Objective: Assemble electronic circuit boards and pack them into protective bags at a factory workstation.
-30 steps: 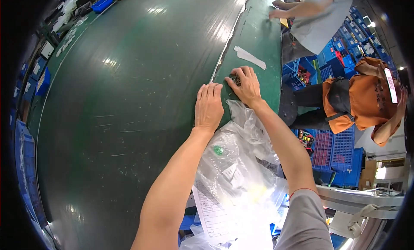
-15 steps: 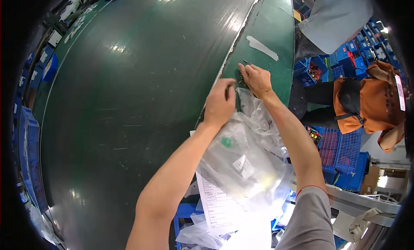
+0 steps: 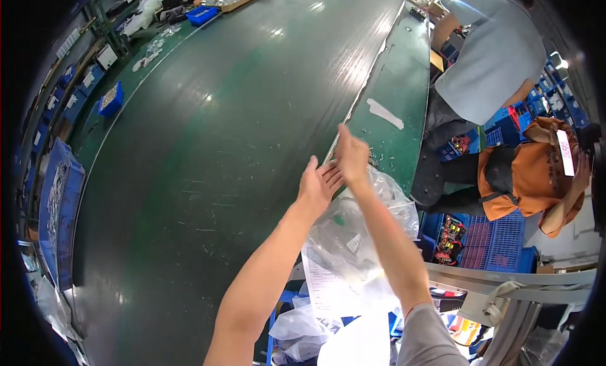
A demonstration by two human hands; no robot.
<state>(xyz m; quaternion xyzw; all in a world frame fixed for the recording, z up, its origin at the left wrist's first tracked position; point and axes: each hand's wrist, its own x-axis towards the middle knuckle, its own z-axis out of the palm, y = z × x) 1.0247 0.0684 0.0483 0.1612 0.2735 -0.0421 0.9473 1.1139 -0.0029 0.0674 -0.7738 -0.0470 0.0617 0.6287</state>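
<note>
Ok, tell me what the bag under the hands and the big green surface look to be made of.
Clear bag: thin transparent plastic film, it seems; glossy, crinkled, with contents showing through. Green belt: looks like smooth rubber or vinyl with a slight sheen; light glares on it and fine scratches show. Which exactly cannot be told.

Place: a factory floor, an assembly or packing line.
Main sign: a long, wide dark green conveyor belt (image 3: 214,151) runs the length of the room, with a narrow green side bench (image 3: 394,94) along its right edge.
Storage: blue plastic bins (image 3: 110,97) of small parts stand along the far side of the belt, and stacked blue crates (image 3: 499,240) sit under the bench.
Stock: clear plastic bags (image 3: 353,240) with paper sheets pile at the near end.
People: another worker (image 3: 492,56) in a grey top stands further down the line.
</note>
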